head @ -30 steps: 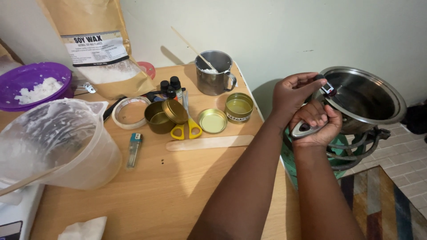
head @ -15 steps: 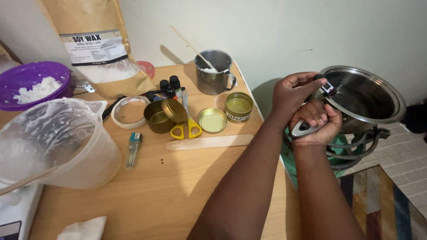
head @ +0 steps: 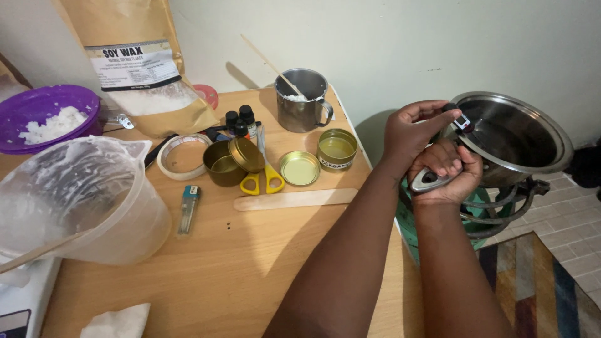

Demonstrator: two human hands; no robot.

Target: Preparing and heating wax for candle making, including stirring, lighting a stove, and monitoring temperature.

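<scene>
While my right hand [head: 446, 178] stays clenched round the pot handle [head: 429, 181] beside the table [head: 250, 263], I'd steady the steel pot [head: 513, 138] as my left hand [head: 410, 131] pinches the small thermometer [head: 462, 121] over its rim.

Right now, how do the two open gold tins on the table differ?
The left gold tin is darker, with a lid propped tilted against its rim. The right gold tin is brighter, nothing leaning on it; a loose lid lies flat beside it. Yellow-handled scissors lie between them. Both are round, open and upright.
</scene>
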